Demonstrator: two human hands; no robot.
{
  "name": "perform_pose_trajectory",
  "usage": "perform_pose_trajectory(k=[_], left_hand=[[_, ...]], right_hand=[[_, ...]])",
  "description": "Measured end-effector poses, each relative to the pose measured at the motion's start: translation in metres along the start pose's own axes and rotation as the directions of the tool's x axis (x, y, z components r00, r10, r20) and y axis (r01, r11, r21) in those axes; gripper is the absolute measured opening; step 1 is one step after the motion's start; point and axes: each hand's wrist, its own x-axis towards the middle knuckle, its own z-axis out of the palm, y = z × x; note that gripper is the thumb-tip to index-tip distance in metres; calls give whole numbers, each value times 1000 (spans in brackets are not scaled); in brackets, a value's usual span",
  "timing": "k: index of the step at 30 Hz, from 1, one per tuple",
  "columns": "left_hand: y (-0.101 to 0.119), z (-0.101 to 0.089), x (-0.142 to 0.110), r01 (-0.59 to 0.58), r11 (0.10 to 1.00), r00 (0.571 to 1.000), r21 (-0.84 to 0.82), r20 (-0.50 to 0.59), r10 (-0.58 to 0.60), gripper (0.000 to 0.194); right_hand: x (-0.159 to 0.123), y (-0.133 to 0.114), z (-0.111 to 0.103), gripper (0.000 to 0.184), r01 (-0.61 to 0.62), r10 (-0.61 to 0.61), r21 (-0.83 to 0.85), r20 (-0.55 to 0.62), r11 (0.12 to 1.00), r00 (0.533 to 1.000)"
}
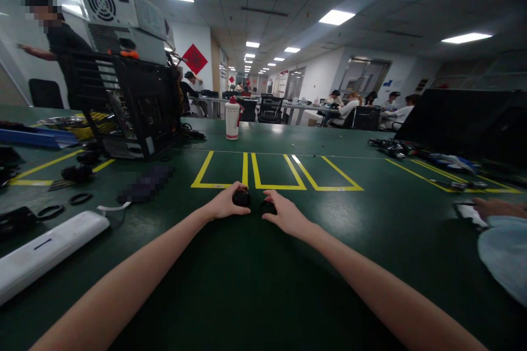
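My left hand (222, 203) is closed round a small black rounded piece (241, 198), thumb below and fingers above. Across a narrow gap, my right hand (287, 215) grips another dark round piece (268, 208) between thumb and fingers. Both are too dark to tell their exact kind, and the fingers partly cover them. The two pieces are apart, held low over the green table (230, 285), just in front of the yellow tape outlines (280, 186).
An open computer case (144, 104) with a power supply (107, 5) on top stands left. Near it are a white power strip (53, 252) and black rings (80, 198). A white cup (233, 119) stands behind. At right are a monitor (465, 126) and another person's hand (496, 207).
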Motion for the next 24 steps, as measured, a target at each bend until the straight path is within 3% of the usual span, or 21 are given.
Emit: perform_pose_trajectory(k=[4,10,15,18,24], left_hand=[[11,8,-8,-86,996,995,3,52,85,57],[23,20,-20,-196,975,980,103,69,189,67],[34,31,-31,-200,962,978,188,95,184,48],[45,36,-44,-171,964,984,204,77,158,39],[74,27,-97,-111,977,988,183,125,89,39]], right_hand=[[3,-19,2,69,40,-55,134,115,990,992],[-5,-26,5,67,-57,30,328,88,943,996],[-26,-31,8,60,-92,83,287,43,953,996],[-39,-35,9,55,-132,113,293,79,947,990],[-70,-48,-4,40,-194,147,335,161,922,976]])
